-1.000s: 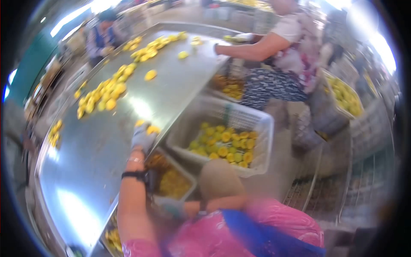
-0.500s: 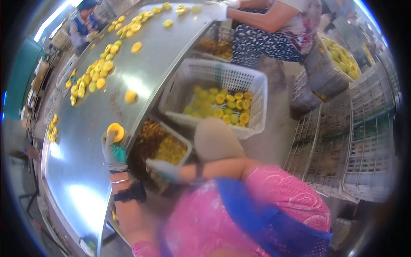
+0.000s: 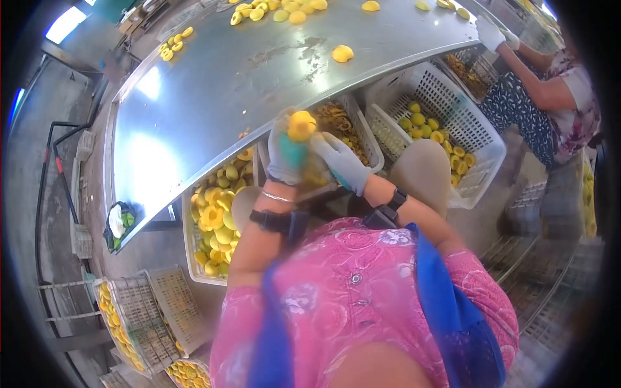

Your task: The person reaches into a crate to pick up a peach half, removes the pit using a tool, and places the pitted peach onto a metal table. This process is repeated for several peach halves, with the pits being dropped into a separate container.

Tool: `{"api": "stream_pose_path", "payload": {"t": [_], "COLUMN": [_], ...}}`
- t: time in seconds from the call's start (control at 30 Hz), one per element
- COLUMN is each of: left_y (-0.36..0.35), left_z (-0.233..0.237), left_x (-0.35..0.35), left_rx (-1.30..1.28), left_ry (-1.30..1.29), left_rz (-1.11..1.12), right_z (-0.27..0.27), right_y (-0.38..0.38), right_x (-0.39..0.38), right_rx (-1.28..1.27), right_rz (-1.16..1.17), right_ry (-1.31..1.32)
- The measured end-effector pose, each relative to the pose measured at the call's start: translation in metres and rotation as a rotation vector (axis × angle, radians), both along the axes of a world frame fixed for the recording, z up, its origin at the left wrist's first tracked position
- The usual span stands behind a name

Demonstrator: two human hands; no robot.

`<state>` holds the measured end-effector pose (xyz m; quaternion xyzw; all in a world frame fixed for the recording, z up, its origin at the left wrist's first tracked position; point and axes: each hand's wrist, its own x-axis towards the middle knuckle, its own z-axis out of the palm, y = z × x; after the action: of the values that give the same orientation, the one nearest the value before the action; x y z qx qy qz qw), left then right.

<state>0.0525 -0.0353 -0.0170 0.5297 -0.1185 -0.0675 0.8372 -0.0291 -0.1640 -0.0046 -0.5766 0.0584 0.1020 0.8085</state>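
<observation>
Near the metal table's front edge, my left hand, in a grey and green glove, holds a yellow fruit half up between its fingers. My right hand, in a light grey glove, is just right of the fruit, its fingers pointing at it; whether they grip anything is too blurred to tell. Below and behind the hands sits a crate of brown scraps. To the left stands a crate of yellow fruit halves. One fruit half lies alone on the metal table.
A white crate with green and yellow fruit stands at the right, beside a co-worker's gloved hand and patterned trousers. More fruit halves lie along the table's far side. Stacked crates are at the lower left.
The view has turned left, bringing the crate of fruit halves into sight. My right hand has risen from the scrap crate to beside the fruit in my left hand.
</observation>
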Motion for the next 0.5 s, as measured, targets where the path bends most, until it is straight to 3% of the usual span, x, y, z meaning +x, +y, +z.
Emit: {"api": "stream_pose_path", "payload": {"t": [0.13,0.2,0.27,0.33,0.43,0.5], "left_y": [0.003,0.006,0.006,0.007,0.001,0.004], "left_z": [-0.013,-0.013,-0.009,-0.006,0.01,0.007], "left_x": [-0.001,-0.004,-0.007,-0.012,-0.025,-0.023], "left_rx": [-0.139,-0.003,-0.063,-0.317,-0.135,-0.173], "left_ry": [0.09,0.011,0.029,0.14,0.17,0.224], "left_rz": [-0.062,-0.047,-0.077,-0.157,-0.024,-0.057], "right_z": [0.008,0.007,0.004,0.001,-0.005,0.0], "right_y": [-0.002,0.0,0.004,0.006,0.006,0.004], "right_x": [-0.002,-0.003,-0.002,-0.003,-0.003,-0.004], "right_rx": [-0.075,-0.157,-0.247,-0.299,-0.304,-0.248], "right_rz": [0.079,0.091,0.075,0.08,0.116,0.173], "right_ry": [0.039,0.022,-0.028,-0.04,-0.038,0.023]}}
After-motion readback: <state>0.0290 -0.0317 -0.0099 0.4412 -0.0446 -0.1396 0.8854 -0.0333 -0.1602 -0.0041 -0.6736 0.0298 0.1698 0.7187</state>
